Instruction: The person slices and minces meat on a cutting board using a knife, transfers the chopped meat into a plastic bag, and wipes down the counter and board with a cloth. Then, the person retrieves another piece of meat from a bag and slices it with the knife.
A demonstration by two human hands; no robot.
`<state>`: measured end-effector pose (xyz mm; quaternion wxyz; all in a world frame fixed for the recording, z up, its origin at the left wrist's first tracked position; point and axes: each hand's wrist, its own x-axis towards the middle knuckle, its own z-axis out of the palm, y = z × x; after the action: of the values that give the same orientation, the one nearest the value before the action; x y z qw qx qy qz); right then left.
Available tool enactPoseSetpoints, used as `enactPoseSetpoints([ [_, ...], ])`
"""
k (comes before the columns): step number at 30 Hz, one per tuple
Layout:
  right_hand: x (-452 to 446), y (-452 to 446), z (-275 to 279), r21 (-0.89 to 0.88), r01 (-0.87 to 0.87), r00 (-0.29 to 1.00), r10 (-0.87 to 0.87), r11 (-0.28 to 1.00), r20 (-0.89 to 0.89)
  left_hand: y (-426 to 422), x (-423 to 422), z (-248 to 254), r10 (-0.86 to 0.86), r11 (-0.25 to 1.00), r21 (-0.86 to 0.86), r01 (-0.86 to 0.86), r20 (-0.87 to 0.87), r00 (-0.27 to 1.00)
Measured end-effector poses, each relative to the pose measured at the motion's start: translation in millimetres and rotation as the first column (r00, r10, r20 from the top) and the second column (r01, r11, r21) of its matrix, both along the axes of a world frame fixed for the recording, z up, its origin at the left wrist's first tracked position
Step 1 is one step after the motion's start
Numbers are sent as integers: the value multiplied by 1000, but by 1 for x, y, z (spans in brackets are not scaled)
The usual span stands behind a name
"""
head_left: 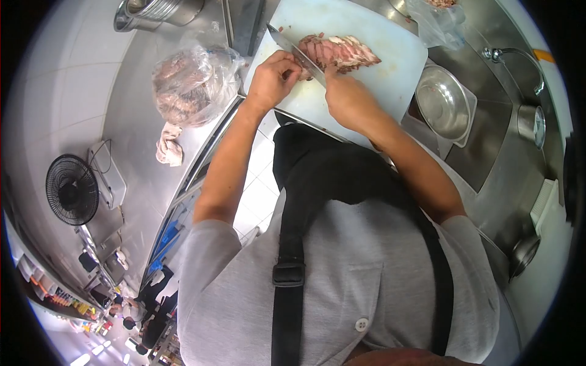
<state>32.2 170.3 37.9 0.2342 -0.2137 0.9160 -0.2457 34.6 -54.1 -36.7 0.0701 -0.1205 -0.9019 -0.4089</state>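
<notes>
Sliced cooked meat (pixel 345 52) lies in a row on the white cutting board (pixel 390 85). My right hand (pixel 351 97) is wrapped round the handle of a knife, with its index finger stretched towards the blade. The knife blade (pixel 292 47) slants across the left end of the meat, its tip pointing up and left. Just left of the blade, my left hand (pixel 273 79) has its fingers curled against the meat's uncut-looking end, which they partly hide. Small meat scraps lie near the blade tip.
Left of the board, a clear plastic bag (pixel 195 82) holds more meat, with a crumpled cloth (pixel 170 145) below it. To the right, a metal bowl (pixel 441 100) sits by the sink and a faucet (pixel 494 55). A black fan (pixel 72 189) stands far left. People are in the background.
</notes>
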Motion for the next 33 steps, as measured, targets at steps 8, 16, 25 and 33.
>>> enactPoseSetpoints([
  [8, -9, -12, -42, -54, 42, 999, -43, 998, -8, -5, 5, 11, -35, 995, -99, 28, -70, 997],
  [16, -7, 1, -33, -110, 63, 998, -66, 992, -22, -15, 15, 10, -39, 985, -167, 41, 18, 999],
  [25, 11, 21, 1, -140, 52, 997, -59, 989, -44, -11, 10, 18, -44, 992, -121, 39, -38, 998],
  [33, 13, 21, -4, -33, -2, 999, 0, 999, -46, -13, 3, 15, -50, 989, -138, 49, -1, 999],
])
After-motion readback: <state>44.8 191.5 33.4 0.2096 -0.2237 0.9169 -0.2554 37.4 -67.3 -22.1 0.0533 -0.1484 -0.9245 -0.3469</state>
